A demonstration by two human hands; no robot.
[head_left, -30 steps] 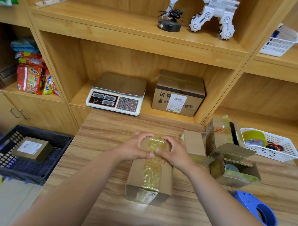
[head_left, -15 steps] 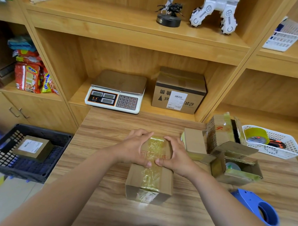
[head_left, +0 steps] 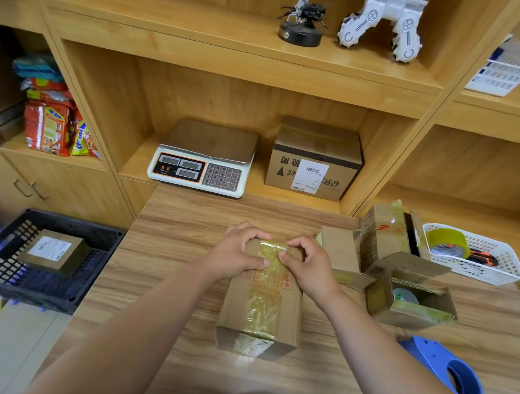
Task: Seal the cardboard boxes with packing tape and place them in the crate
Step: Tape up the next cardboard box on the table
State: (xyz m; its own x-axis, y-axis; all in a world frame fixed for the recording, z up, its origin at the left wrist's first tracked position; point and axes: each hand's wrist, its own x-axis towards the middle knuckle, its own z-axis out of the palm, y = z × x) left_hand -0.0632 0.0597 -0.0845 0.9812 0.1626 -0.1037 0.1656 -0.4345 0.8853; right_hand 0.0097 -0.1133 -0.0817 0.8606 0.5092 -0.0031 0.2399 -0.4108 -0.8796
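Hemmed in on the right by open boxes, blue tape dispenser nearby; gripping the taped box at its far end with left hand and right hand, fingers curled over it

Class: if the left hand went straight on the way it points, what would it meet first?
Probably the right hand, just across the tape on the box; depth is hard to judge.
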